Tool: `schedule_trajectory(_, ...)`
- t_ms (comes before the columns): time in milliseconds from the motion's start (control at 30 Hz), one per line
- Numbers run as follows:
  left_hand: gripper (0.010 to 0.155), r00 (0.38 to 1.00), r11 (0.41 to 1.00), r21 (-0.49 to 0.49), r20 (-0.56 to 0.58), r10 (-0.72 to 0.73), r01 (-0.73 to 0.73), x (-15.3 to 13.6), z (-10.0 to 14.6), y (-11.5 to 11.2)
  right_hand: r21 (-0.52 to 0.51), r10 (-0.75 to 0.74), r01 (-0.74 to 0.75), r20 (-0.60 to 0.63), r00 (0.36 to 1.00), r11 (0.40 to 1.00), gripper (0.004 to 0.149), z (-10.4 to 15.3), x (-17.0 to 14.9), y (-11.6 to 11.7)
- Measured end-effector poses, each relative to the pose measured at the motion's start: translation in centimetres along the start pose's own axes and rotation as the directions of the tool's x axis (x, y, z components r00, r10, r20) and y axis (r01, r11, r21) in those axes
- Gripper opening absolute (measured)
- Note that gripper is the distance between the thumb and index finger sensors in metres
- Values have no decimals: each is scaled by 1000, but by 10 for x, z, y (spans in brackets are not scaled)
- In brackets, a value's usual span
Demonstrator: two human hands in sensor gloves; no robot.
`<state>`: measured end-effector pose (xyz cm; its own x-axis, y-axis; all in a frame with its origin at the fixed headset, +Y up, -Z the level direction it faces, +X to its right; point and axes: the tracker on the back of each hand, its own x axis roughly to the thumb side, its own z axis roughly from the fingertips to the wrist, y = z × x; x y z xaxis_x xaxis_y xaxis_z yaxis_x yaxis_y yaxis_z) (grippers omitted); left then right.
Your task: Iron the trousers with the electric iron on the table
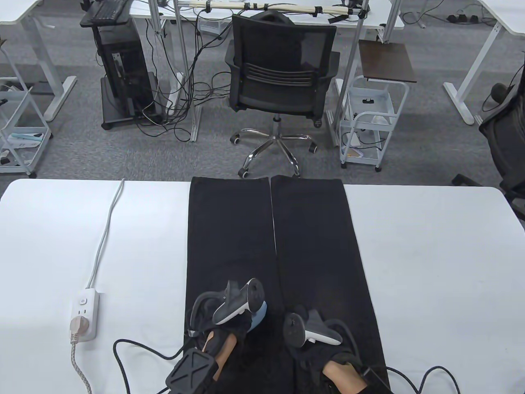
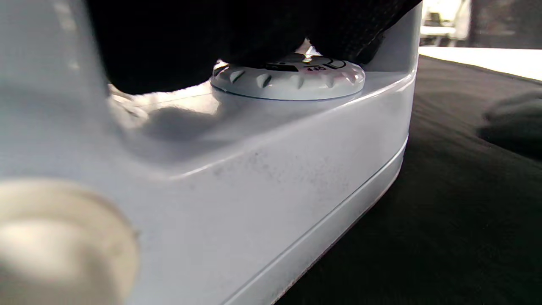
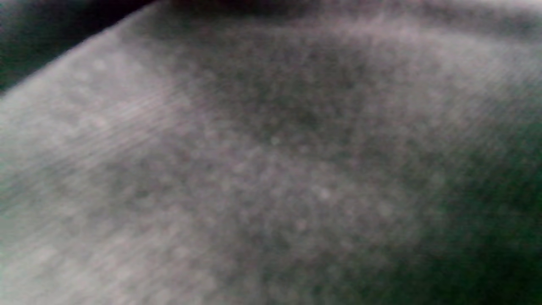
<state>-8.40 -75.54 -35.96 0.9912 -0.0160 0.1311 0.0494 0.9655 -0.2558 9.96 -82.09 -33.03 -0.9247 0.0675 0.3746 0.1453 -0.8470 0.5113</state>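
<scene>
Black trousers [image 1: 311, 242] lie flat on the white table [image 1: 430, 254], legs pointing away from me. My left hand [image 1: 236, 326] grips the handle of a pale blue electric iron [image 1: 259, 317], which stands on the trousers' left leg near the front edge. In the left wrist view the iron's body [image 2: 275, 178] fills the frame, its dial [image 2: 292, 80] under my dark gloved fingers [image 2: 190, 42]. My right hand [image 1: 313, 344] rests on the right leg beside the iron; the tracker hides its fingers. The right wrist view shows only blurred cloth [image 3: 271, 169].
A white power strip [image 1: 84, 314] with a plug in it lies at the front left, its white cable [image 1: 104, 238] running to the far edge. Black cables [image 1: 139, 353] trail by both wrists. An office chair [image 1: 279, 74] stands beyond the table.
</scene>
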Motion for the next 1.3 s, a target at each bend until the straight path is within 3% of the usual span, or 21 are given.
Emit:
schedule_trajectory(300, 42, 996, 1000, 10, 90, -18, 17, 18, 59, -17, 0, -1, 1, 1, 1000, 1000, 70, 0, -1, 0)
schedule_trajectory(600, 42, 995, 1000, 5, 96, -8, 7, 16, 63, -19, -1, 3, -3, 0, 1000, 1000, 70, 0, -1, 0)
schedule_trajectory(733, 42, 998, 1000, 12, 61, -2, 1, 12, 47, -14, -2, 4, -4, -1, 1000, 1000, 70, 0, -1, 0)
schedule_trajectory(1133, 42, 994, 999, -17, -107, 25, -27, -10, -56, 15, 5, 9, -9, -1, 1000, 1000, 70, 0, 0, -1)
schedule_trajectory(1300, 42, 984, 998, -24, -174, 45, -50, -18, -84, 23, 13, 11, -11, 0, 1000, 1000, 70, 0, 0, -1)
